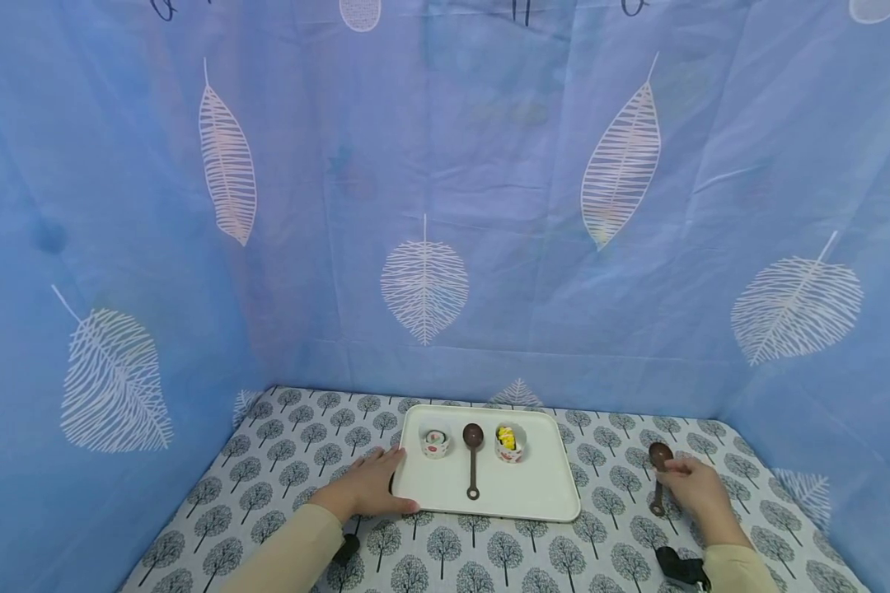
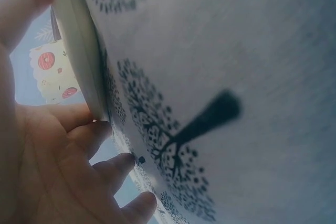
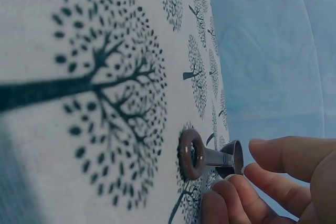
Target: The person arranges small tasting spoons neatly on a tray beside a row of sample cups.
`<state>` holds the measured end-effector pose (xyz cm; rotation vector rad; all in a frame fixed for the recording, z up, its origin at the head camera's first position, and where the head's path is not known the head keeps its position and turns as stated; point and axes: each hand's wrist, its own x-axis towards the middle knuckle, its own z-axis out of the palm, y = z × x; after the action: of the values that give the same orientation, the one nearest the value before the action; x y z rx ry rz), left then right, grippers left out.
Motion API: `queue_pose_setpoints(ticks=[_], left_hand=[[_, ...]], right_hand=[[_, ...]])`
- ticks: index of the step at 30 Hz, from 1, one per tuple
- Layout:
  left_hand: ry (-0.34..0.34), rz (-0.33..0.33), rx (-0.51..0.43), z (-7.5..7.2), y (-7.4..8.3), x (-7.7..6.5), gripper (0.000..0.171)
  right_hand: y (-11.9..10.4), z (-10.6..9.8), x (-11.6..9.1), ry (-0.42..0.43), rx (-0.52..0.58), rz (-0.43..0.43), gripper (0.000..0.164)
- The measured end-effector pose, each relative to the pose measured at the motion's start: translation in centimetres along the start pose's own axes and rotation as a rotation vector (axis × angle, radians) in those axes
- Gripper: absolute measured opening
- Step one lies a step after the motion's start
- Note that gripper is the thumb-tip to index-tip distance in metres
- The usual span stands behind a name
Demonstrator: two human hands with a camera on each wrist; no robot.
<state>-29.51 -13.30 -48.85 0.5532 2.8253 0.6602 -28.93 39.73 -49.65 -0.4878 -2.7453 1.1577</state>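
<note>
My left hand (image 1: 371, 486) rests against the left side of a cream tray (image 1: 522, 494), its thumb by the near corner and its fingers spread along the rim. In the left wrist view those fingers (image 2: 79, 135) touch the tray's edge. On the tray, a brown spoon (image 1: 473, 461) lies between two patterned paper cups. Right of the tray, my right hand (image 1: 700, 494) is beside a second brown spoon (image 1: 658, 482) lying on the cloth. The right wrist view shows this spoon's ring end (image 3: 191, 155), with thumb and forefinger apart near its bowl.
The left cup (image 1: 436, 449) holds a small whitish roll-like piece; the right cup (image 1: 510, 453) holds something yellow. A tree-printed cloth (image 1: 445, 548) covers the table. Blue leaf-patterned curtains (image 1: 519, 313) surround it at the back and sides.
</note>
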Motion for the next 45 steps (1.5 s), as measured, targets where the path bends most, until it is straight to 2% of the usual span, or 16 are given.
queue_pose_setpoints(ticks=[8, 17, 24, 37, 45], left_hand=[[-0.003, -0.002, -0.001, -0.03, 0.03, 0.0, 0.104], [0.004, 0.004, -0.001, -0.04, 0.14, -0.19, 0.106], [0.005, 0.005, -0.007, -0.05, 0.16, -0.22, 0.105], [0.004, 0.002, -0.008, -0.04, 0.11, -0.19, 0.106], [0.005, -0.002, -0.014, -0.06, 0.16, -0.18, 0.106]], right_hand=[[0.07, 0.11, 0.11, -0.028, 0.013, 0.029, 0.048], [0.15, 0.41, 0.1, -0.024, -0.013, 0.016, 0.044], [0.08, 0.57, 0.26, -0.002, -0.001, 0.053, 0.042], [-0.25, 0.41, -0.11, -0.025, 0.008, 0.043, 0.04], [-0.49, 0.68, -0.05, -0.022, 0.011, 0.07, 0.039]])
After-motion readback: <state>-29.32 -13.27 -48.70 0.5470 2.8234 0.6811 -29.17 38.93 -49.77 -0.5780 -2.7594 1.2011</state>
